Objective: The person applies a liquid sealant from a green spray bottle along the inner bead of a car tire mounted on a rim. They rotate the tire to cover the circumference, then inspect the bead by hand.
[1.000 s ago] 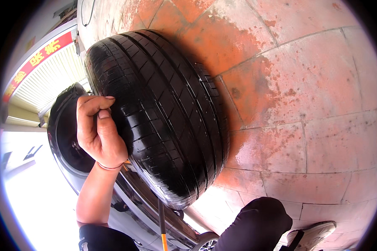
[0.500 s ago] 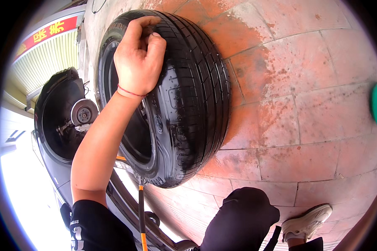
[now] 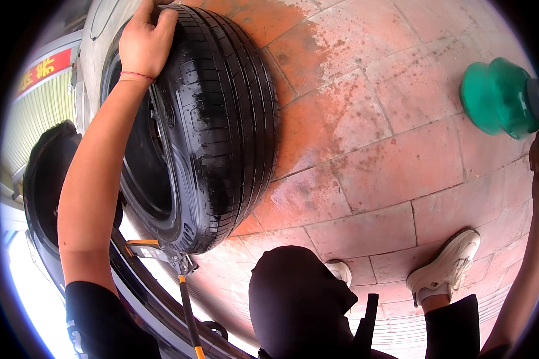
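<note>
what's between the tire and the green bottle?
Floor tiles: a damp-looking orange patch beside the tire, then paler, speckled tiles toward the green bottle. Shows in the head view.

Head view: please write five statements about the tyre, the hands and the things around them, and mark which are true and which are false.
1. The bare left hand is at the upper part of the large black rubber tyre. True.
2. The bare right hand is close to the translucent green plastic bottle. True.
3. The bottle touches the tyre. False: they are apart, with reddish paved floor showing between them.
4. Both visible shoes are black. False: the shoes are off-white.
5. A black handle with orange parts shows below the tyre in the picture. True.
</note>
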`<action>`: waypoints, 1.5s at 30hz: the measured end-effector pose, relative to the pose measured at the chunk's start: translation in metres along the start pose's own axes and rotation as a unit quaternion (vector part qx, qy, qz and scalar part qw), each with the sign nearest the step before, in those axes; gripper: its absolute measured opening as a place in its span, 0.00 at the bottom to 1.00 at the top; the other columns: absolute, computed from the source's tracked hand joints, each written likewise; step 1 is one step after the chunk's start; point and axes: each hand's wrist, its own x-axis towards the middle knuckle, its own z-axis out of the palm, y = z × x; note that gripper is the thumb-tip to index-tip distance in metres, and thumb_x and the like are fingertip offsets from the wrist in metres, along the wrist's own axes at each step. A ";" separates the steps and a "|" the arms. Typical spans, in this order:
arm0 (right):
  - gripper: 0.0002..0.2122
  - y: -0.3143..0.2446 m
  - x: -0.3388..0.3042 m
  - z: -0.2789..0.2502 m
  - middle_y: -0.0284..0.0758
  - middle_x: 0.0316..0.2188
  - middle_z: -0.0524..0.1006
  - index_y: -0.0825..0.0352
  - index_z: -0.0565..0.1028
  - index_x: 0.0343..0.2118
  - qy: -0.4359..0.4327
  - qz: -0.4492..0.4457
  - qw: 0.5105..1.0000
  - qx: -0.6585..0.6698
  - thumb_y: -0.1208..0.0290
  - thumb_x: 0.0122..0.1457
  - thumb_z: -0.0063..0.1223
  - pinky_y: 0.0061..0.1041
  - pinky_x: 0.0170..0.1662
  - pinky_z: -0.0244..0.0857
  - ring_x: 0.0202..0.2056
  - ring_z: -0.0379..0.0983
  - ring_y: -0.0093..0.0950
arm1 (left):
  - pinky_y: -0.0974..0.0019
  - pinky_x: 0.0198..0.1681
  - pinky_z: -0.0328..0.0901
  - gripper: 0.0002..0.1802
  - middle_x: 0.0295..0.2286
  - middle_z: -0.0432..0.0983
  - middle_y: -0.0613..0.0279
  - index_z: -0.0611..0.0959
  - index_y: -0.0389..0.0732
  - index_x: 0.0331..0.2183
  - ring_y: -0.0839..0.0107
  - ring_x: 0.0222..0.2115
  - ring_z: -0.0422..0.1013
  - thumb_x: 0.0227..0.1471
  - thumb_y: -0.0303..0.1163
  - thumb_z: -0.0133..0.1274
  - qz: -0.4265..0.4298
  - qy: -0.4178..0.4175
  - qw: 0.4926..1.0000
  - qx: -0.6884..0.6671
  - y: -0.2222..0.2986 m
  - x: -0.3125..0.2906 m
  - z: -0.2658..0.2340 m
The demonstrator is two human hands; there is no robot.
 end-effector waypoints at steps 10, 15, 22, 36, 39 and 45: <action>0.18 0.047 -0.099 -0.020 0.26 0.16 0.56 0.60 0.62 0.27 0.051 0.084 0.993 0.062 0.53 0.71 0.39 0.20 0.24 0.46 0.18 0.49 0.18 | 0.67 0.47 0.67 0.17 0.34 0.80 0.55 0.81 0.38 0.47 0.67 0.38 0.75 0.58 0.33 0.50 0.009 -0.028 1.000 -0.001 -0.032 0.019 0.005; 0.19 0.035 -0.107 -0.006 0.29 0.16 0.62 0.61 0.65 0.27 0.012 0.040 0.999 0.015 0.52 0.68 0.45 0.22 0.26 0.57 0.19 0.58 0.20 | 0.69 0.47 0.68 0.19 0.34 0.83 0.60 0.83 0.44 0.49 0.72 0.39 0.77 0.59 0.39 0.50 0.001 -0.022 0.997 0.078 -0.034 0.018 0.009; 0.19 0.006 -0.128 -0.006 0.36 0.32 0.75 0.66 0.74 0.44 0.004 0.066 0.982 -0.178 0.52 0.65 0.52 0.31 0.40 0.68 0.34 0.72 0.27 | 0.52 0.45 0.68 0.18 0.33 0.79 0.39 0.79 0.40 0.46 0.45 0.38 0.76 0.57 0.36 0.44 -0.051 -0.014 0.995 0.081 0.008 0.007 0.006; 0.09 -0.082 -0.196 0.059 0.41 0.35 0.79 0.69 0.75 0.40 -0.361 0.168 0.887 -0.235 0.72 0.59 0.59 0.31 0.40 0.74 0.37 0.80 0.35 | 0.59 0.48 0.69 0.22 0.40 0.79 0.49 0.80 0.39 0.50 0.57 0.38 0.76 0.55 0.38 0.53 -0.029 0.067 0.997 -0.032 0.028 -0.029 -0.034; 0.10 -0.057 -0.167 0.112 0.42 0.34 0.80 0.68 0.76 0.39 -0.435 0.038 0.875 -0.209 0.68 0.58 0.57 0.36 0.41 0.73 0.37 0.79 0.39 | 0.61 0.42 0.71 0.15 0.37 0.80 0.57 0.82 0.41 0.44 0.63 0.35 0.79 0.53 0.34 0.55 -0.076 0.034 0.997 0.001 0.060 -0.087 -0.055; 0.11 -0.021 -0.114 0.239 0.43 0.34 0.82 0.69 0.78 0.36 -0.291 0.097 0.947 -0.089 0.66 0.58 0.53 0.35 0.43 0.72 0.37 0.79 0.40 | 0.62 0.37 0.69 0.16 0.24 0.76 0.58 0.82 0.40 0.42 0.63 0.27 0.75 0.51 0.34 0.55 -0.139 0.072 0.987 -0.024 0.039 -0.116 -0.041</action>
